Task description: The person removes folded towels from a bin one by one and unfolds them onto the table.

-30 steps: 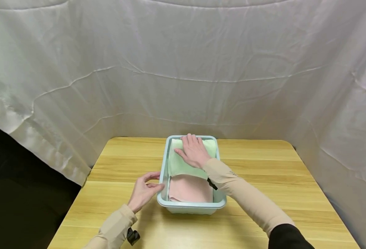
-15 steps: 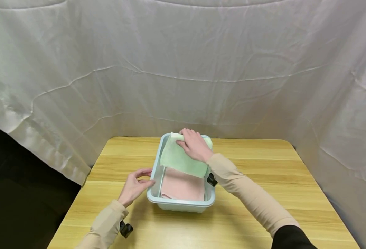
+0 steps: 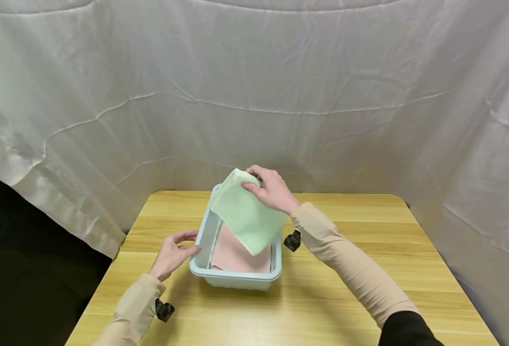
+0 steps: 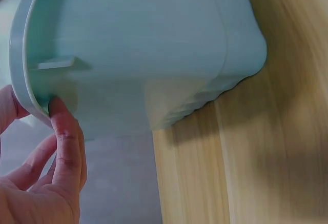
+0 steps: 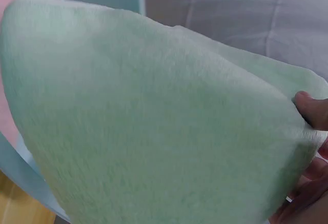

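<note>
My right hand [image 3: 273,188] pinches a folded pale green towel [image 3: 250,211] by its upper edge, thumb on the near face. The towel hangs tilted over a light blue plastic basin [image 3: 237,275], one corner pointing down. In the right wrist view the green towel [image 5: 159,121] fills most of the picture, with the thumb at its right edge. A pink towel [image 3: 237,254] lies in the bottom of the basin, partly covered by the green one. My left hand [image 3: 172,253] pinches the basin's left rim; the left wrist view shows fingers [image 4: 66,147] on both sides of that rim.
The basin stands on a wooden table [image 3: 345,269], left of its middle. A pale grey curtain [image 3: 306,96] hangs behind the table and along both sides. Dark space [image 3: 29,269] shows beyond the table's left edge.
My right hand has gone from lying flat on the green towel to gripping and lifting it, uncovering more of the pink one. The basin and my left hand have shifted left.
</note>
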The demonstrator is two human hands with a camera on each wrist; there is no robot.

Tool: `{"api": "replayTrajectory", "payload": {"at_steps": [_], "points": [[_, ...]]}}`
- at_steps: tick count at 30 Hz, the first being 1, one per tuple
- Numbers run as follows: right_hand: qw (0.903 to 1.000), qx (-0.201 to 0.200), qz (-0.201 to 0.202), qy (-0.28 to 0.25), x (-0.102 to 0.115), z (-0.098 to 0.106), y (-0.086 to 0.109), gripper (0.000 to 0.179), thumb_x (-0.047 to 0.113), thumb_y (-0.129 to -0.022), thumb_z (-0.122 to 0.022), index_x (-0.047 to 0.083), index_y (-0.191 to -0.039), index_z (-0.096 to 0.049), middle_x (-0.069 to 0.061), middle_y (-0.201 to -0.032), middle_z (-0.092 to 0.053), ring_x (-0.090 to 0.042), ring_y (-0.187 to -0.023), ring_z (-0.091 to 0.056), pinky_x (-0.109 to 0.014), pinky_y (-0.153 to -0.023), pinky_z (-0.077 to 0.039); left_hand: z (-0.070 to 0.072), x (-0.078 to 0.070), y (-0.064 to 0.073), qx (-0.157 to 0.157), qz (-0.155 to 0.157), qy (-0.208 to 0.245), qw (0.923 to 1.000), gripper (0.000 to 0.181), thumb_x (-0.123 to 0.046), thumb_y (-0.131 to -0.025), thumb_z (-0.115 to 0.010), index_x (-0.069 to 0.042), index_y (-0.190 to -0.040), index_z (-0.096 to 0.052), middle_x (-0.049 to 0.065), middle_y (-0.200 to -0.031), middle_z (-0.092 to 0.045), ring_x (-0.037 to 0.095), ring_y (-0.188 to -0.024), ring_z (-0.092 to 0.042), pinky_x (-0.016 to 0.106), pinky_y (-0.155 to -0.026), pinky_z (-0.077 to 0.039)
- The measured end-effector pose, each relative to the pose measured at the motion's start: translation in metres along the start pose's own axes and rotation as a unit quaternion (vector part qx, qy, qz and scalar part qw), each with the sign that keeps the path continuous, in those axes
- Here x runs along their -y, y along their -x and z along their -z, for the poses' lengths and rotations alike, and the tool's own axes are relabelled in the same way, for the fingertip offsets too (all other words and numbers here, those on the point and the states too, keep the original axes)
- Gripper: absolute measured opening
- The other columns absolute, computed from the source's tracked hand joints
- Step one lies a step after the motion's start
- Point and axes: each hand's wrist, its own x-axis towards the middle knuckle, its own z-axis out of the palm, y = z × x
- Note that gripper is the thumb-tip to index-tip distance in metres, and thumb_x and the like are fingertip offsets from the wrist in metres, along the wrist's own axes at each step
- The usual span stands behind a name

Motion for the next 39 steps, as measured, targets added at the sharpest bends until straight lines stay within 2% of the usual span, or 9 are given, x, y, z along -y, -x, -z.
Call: {"api": "replayTrajectory", "payload": {"at_steps": [9, 17, 20, 23, 26, 28, 32, 37, 39], "points": [[0.9961, -0.019, -0.001, -0.087, 0.015, 0.011, -0.007, 0.022, 0.014, -0.094, -0.07, 0.002, -0.113, -0.069, -0.013, -0.105, -0.073, -0.019, -0.082, -0.064, -0.023, -0.07, -0.048, 0.038, 0.01, -0.007, -0.016, -0.024, -0.03, 0.9991, 0.048, -0.002, -0.088, -0.073, 0.011, -0.131, -0.058, 0.031, -0.125, -0.062, 0.009, -0.091, -0.068, 0.018, -0.079, -0.056], [0.9854, -0.015, -0.008, -0.169, 0.029, 0.015, -0.009, 0.023, 0.012, -0.092, -0.072, 0.002, -0.113, -0.07, -0.014, -0.106, -0.072, -0.013, -0.076, -0.068, -0.02, -0.069, -0.053, 0.078, 0.02, -0.012, -0.048, -0.037, -0.049, 0.997, 0.047, 0.001, -0.088, -0.071, 0.015, -0.13, -0.057, 0.031, -0.122, -0.066, -0.007, -0.089, -0.062, 0.014, -0.077, -0.056], [0.9799, -0.008, -0.025, -0.198, 0.031, 0.015, -0.008, 0.024, 0.012, -0.092, -0.072, 0.002, -0.113, -0.07, -0.015, -0.108, -0.072, -0.014, -0.077, -0.07, -0.022, -0.07, -0.056, 0.092, 0.024, -0.015, -0.061, -0.039, -0.062, 0.9954, 0.046, 0.001, -0.088, -0.072, 0.017, -0.129, -0.058, 0.022, -0.116, -0.071, -0.01, -0.088, -0.06, 0.013, -0.076, -0.055], [0.9733, 0.002, -0.051, -0.224, 0.028, 0.013, -0.005, 0.025, 0.013, -0.092, -0.072, 0.002, -0.115, -0.07, -0.016, -0.111, -0.072, -0.016, -0.08, -0.072, -0.026, -0.072, -0.059, 0.104, 0.029, -0.016, -0.068, -0.035, -0.069, 0.9947, 0.046, 0.0, -0.088, -0.071, 0.018, -0.129, -0.057, -0.003, -0.102, -0.074, -0.011, -0.085, -0.06, 0.013, -0.074, -0.055], [0.9647, 0.009, -0.083, -0.25, 0.018, 0.008, 0.0, 0.028, 0.013, -0.092, -0.072, 0.003, -0.117, -0.069, -0.017, -0.115, -0.072, -0.016, -0.087, -0.073, -0.029, -0.075, -0.061, 0.115, 0.032, -0.017, -0.073, -0.032, -0.071, 0.9943, 0.047, 0.0, -0.088, -0.071, 0.019, -0.128, -0.056, -0.026, -0.09, -0.067, -0.011, -0.083, -0.06, 0.012, -0.071, -0.054], [0.958, 0.01, -0.106, -0.266, 0.008, 0.003, 0.004, 0.029, 0.013, -0.092, -0.072, 0.002, -0.119, -0.068, -0.017, -0.118, -0.072, -0.015, -0.091, -0.072, -0.03, -0.077, -0.061, 0.12, 0.033, -0.017, -0.077, -0.032, -0.075, 0.9937, 0.047, 0.0, -0.088, -0.071, 0.02, -0.128, -0.056, -0.032, -0.086, -0.063, -0.012, -0.083, -0.059, 0.012, -0.07, -0.053], [0.9444, 0.009, -0.15, -0.292, -0.017, -0.008, 0.014, 0.032, 0.015, -0.093, -0.072, 0.002, -0.122, -0.067, -0.019, -0.122, -0.07, -0.014, -0.093, -0.068, -0.031, -0.074, -0.061, 0.127, 0.034, -0.016, -0.087, -0.031, -0.092, 0.9914, 0.046, -0.001, -0.088, -0.071, 0.019, -0.127, -0.057, -0.033, -0.084, -0.062, -0.015, -0.082, -0.057, 0.011, -0.069, -0.051], [0.9245, 0.003, -0.209, -0.319, -0.055, -0.024, 0.034, 0.035, 0.016, -0.095, -0.069, 0.001, -0.126, -0.063, -0.02, -0.126, -0.068, -0.012, -0.089, -0.067, -0.029, -0.07, -0.06, 0.129, 0.034, -0.014, -0.097, -0.027, -0.105, 0.9894, 0.045, -0.002, -0.088, -0.072, 0.018, -0.126, -0.058, -0.032, -0.084, -0.063, -0.017, -0.082, -0.055, 0.009, -0.068, -0.049], [0.9158, -0.005, -0.235, -0.326, -0.072, -0.031, 0.044, 0.036, 0.015, -0.095, -0.069, 0.0, -0.127, -0.062, -0.018, -0.121, -0.07, -0.011, -0.085, -0.067, -0.028, -0.069, -0.059, 0.128, 0.032, -0.015, -0.099, -0.024, -0.113, 0.9883, 0.046, -0.003, -0.089, -0.072, 0.017, -0.127, -0.058, -0.025, -0.086, -0.068, -0.017, -0.081, -0.054, 0.009, -0.068, -0.049]]}}
